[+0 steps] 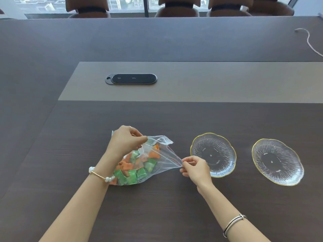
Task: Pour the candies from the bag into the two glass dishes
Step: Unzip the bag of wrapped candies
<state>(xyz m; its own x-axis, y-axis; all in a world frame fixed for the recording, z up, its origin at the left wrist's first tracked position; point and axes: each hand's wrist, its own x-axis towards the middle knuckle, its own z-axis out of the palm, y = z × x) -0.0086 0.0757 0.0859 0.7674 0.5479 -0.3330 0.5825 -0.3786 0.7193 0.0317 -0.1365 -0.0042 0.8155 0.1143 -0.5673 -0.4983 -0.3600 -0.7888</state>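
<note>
Opening: left hand (pixel 126 139) and right hand (pixel 194 167) pinch the bag (pixel 157 154) mouth, lower centre.
Candies (pixel 134 169): inside bag.
Dishes: near dish (pixel 213 154), far dish (pixel 277 161), lower right, empty.
Tip: part the seal evenly, mouth raised.

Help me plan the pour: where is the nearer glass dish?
In the head view, the nearer glass dish sits empty on the table, right of the bag, just beyond the right hand.

Left hand (pixel 125 139): forearm bare, no sleeve; thin gold bangle bracelet with white pearl-like beads (pixel 100 174) at the wrist. Right hand (pixel 196 167): forearm likewise bare; silver double-band metal cuff bracelet (pixel 234 224) worn partway up the forearm.
</note>
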